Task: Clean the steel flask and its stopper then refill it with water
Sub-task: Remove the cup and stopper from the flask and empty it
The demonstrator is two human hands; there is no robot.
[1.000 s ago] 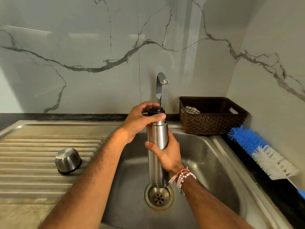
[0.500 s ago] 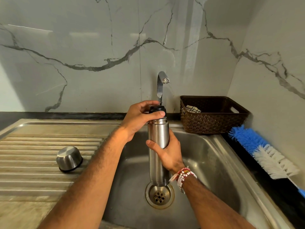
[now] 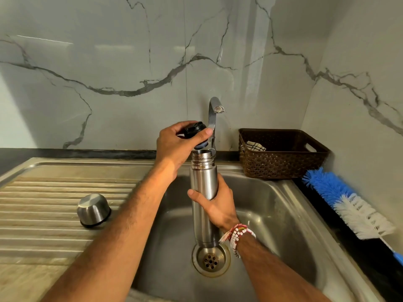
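A tall steel flask (image 3: pixel 204 179) stands upright over the sink basin (image 3: pixel 272 214), above the drain (image 3: pixel 211 260). My right hand (image 3: pixel 214 207) grips its body from the right. The flask's threaded mouth is uncovered. My left hand (image 3: pixel 176 147) holds the black stopper (image 3: pixel 195 129) tilted, just above and left of the mouth. The flask's steel cup lid (image 3: pixel 93 209) lies upside down on the ribbed drainboard (image 3: pixel 43 205) at the left.
A curved tap (image 3: pixel 214 114) rises behind the flask, with no water running. A brown woven basket (image 3: pixel 281 153) holding a cloth sits at the back right. A blue and white bottle brush (image 3: pixel 349 203) lies along the right counter by the wall.
My left hand has lifted the black stopper off the flask's mouth and tilted it up to the left. The flask stays upright in my right hand.
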